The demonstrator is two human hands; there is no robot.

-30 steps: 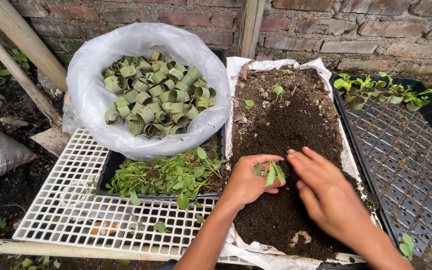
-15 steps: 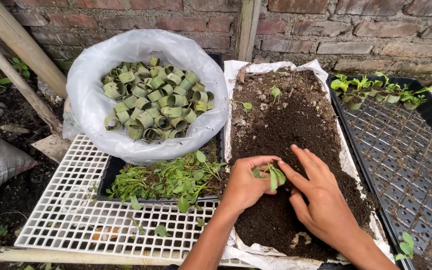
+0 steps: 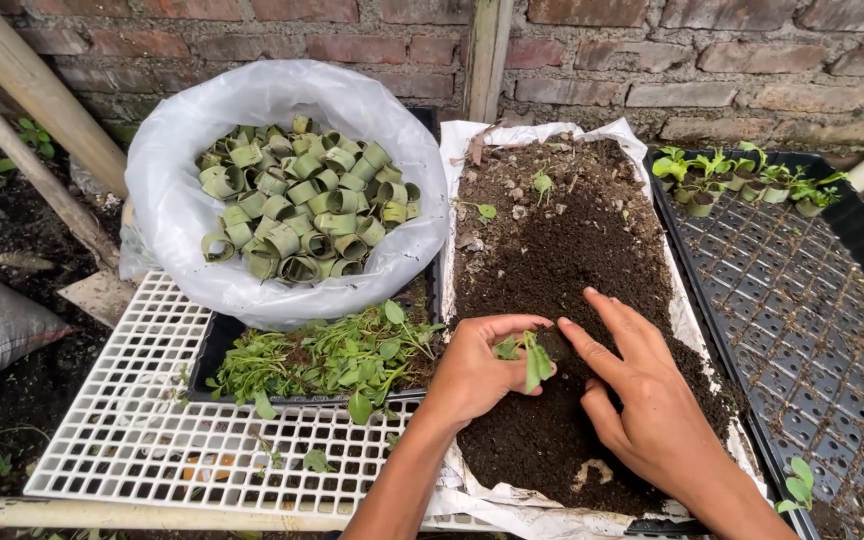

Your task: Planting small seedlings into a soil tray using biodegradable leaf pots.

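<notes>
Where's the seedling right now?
In the head view, the seedling is low and centre, held in the left hand over the dark soil, with the right hand just beside it.

Head view, looking down on a potting bench against a brick wall (image 3: 712, 60). The left hand (image 3: 477, 372) cups a small green seedling (image 3: 527, 358) above a bed of dark soil (image 3: 562, 300) on a white sheet (image 3: 697, 330). The right hand (image 3: 642, 395) rests on the soil just beside it, index finger at the seedling. A white bag (image 3: 177, 215) holds rolled leaf cups (image 3: 302, 210); below it lie loose seedlings (image 3: 327, 360) on a white grid tray (image 3: 142, 420). At right, a black cell tray (image 3: 812, 310) bears potted seedlings (image 3: 742, 175) along its far edge.
</notes>
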